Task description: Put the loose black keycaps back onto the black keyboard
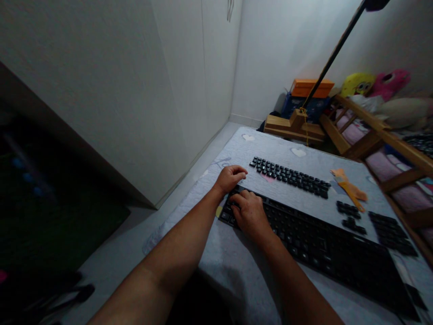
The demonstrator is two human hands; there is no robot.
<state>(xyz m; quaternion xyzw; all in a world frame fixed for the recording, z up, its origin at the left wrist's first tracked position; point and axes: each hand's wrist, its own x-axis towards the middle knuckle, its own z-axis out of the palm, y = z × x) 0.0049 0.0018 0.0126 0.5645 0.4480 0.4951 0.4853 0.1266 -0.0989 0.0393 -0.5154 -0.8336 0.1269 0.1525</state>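
Note:
A black keyboard (318, 243) lies slantwise on the patterned cloth of a low surface. My right hand (248, 210) rests over its left end, fingers bent onto the keys; whether they pinch anything is hidden. Just beyond that corner, my left hand (232, 178) hovers at the keyboard's upper edge with thumb and fingertips together; anything between them is too small to make out. Loose black keycaps (291, 176) lie in rows behind the keyboard. Smaller groups of keycaps (350, 210) and a larger block (392, 232) sit farther right.
An orange cloth (345, 177) with a yellow-orange brush-like tool (353, 196) lies at the right. Behind stand a wooden stand base (291, 126) with a dark pole and an orange box (313, 87). A wooden bed rail (375, 124) runs along the right; a pale cabinet (135, 90) is at left.

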